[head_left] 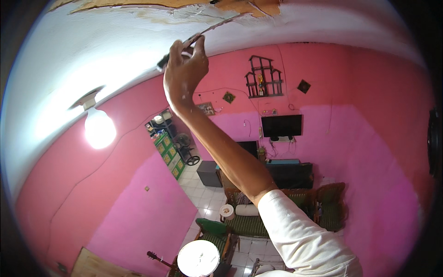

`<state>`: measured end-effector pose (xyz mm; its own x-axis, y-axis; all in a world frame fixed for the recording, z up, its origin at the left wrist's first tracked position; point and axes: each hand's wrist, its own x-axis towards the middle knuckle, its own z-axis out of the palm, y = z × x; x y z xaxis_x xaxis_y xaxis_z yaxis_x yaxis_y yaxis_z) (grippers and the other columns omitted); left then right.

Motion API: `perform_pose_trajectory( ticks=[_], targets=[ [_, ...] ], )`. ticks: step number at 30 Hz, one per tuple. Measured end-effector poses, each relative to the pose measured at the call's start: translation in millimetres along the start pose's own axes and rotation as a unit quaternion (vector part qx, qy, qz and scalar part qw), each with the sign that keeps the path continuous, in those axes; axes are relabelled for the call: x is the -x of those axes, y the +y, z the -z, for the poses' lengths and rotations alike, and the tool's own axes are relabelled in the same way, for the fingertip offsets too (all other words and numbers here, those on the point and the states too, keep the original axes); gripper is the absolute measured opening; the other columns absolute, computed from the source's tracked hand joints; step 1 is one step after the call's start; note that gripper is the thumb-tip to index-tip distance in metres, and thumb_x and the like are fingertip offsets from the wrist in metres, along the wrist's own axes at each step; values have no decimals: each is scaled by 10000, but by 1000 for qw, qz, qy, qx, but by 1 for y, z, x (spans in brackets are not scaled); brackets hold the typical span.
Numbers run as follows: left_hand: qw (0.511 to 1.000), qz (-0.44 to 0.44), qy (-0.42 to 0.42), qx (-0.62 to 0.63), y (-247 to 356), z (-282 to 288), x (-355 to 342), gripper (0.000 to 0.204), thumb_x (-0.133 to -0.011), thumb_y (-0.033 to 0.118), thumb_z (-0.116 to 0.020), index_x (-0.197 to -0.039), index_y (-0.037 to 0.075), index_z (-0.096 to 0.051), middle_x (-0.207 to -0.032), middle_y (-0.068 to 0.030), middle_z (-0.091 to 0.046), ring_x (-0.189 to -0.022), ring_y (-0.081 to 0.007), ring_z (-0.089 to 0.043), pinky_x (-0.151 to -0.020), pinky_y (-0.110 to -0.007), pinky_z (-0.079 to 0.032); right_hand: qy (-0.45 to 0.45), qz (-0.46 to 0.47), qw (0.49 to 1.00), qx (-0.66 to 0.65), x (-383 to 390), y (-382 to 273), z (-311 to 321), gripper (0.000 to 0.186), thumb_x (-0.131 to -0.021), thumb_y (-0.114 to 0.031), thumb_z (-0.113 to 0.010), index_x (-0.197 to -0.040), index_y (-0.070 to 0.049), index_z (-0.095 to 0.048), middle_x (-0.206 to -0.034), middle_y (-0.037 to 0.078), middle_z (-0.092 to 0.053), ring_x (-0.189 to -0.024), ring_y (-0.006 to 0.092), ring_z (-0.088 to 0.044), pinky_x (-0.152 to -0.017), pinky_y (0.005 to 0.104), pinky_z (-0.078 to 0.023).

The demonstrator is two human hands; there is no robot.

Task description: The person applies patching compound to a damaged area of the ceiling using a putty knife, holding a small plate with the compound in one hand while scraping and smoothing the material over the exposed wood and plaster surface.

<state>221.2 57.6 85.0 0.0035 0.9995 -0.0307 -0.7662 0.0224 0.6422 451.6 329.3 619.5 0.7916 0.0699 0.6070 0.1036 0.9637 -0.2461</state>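
Note:
My right hand (pixel 188 76) reaches up to the white ceiling (pixel 115 44), its arm crossing the middle of the view in a white sleeve. The fingers are closed on a thin, flat scraper-like tool (pixel 162 61) with a dark end, pinched between thumb and fingers. The far end of the tool lies close to a dark crack (pixel 221 24) in the ceiling; whether it touches cannot be made out. Beyond the crack is a ragged brown patch (pixel 235 6) where the white surface has come away. My left hand does not show.
A lit bulb (pixel 100 129) hangs from the ceiling at left. Far below stand a white round-topped container (pixel 198 258), a green-cushioned sofa (pixel 244 225), a green armchair (pixel 212 227) and a grey box (pixel 210 173). A television (pixel 282 125) and a dark shelf (pixel 264 77) are on the pink wall.

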Motion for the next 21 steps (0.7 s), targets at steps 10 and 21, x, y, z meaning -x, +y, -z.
perform_pose_trajectory(
  ticks=[10,21],
  targets=[
    [995,24,94,-36,-11,4,4,450,-842,-39,-376,-1283,-65,-288,-1240,-190,-423,-1133,-278,-436,-1048,-418,-312,-99,-235,954,-158,-10,22,127,195,-866,-103,-470,-995,24,-542,-781,106,-579,-500,123,-550,-414,232,-450],
    [992,56,116,12,0,-19,-3,535,-792,-44,-443,-1308,0,-308,-1276,-159,-421,-1175,-283,-413,-1028,-431,-334,-181,-235,948,-117,-51,-12,151,199,-842,-147,-531,-943,23,-556,-787,117,-602,-544,140,-566,-452,248,-457]
  ],
)
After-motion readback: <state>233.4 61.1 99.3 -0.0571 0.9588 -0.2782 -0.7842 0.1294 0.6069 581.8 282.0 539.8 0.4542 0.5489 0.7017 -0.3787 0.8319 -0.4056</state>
